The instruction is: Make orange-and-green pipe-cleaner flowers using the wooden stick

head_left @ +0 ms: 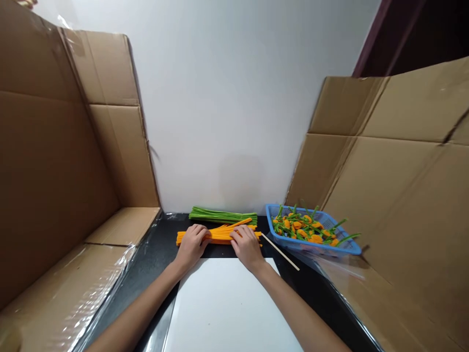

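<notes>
A bundle of orange pipe cleaners (220,234) lies crosswise on the black table, behind the white sheet. My left hand (193,243) rests over the bundle's left part, its fingers curled round the stems. Toward the right end, my right hand (246,244) has its fingers bent over the same bundle. One or two orange stems slant up out of it between the hands. Just behind lies a bundle of green pipe cleaners (223,215), touched by neither hand. My fingertips are partly hidden among the orange stems.
A blue basket (315,248) at the right holds several orange and green pipe-cleaner pieces. A thin wooden stick (281,252) lies beside it. The white sheet (230,303) covers the front of the table (146,278). Cardboard panels (117,146) stand on both sides, with a wall behind.
</notes>
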Tool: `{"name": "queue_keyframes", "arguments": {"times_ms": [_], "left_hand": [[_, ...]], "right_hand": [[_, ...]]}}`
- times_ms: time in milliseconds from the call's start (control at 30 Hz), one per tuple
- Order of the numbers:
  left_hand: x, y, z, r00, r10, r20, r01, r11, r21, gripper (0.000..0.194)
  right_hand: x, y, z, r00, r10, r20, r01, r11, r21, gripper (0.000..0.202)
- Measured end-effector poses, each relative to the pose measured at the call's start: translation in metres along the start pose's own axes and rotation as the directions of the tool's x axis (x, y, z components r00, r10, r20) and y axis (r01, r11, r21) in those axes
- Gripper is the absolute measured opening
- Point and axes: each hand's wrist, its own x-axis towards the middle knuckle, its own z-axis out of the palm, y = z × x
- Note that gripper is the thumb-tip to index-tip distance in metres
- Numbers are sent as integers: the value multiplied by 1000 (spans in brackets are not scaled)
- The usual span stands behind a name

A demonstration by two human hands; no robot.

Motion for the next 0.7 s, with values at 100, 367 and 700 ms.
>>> {"name": "queue_keyframes", "arguments": {"times_ms": [100, 367, 700], "left_hand": [[0, 0, -2, 999, -17, -27, 17, 1000, -11, 7], [2, -3, -1, 999, -31, -9, 30, 999, -27, 15], [0, -6, 3, 998, -26, -58, 25, 1000, -15, 11]], "right_hand": [[2, -2, -2, 1000, -11, 9, 11, 1000, -12, 13], [2, 0, 2, 1000, -7, -12, 7, 1000, -14, 27], [4, -1, -3, 998, -55, 11, 55, 998, 7, 13]]}}
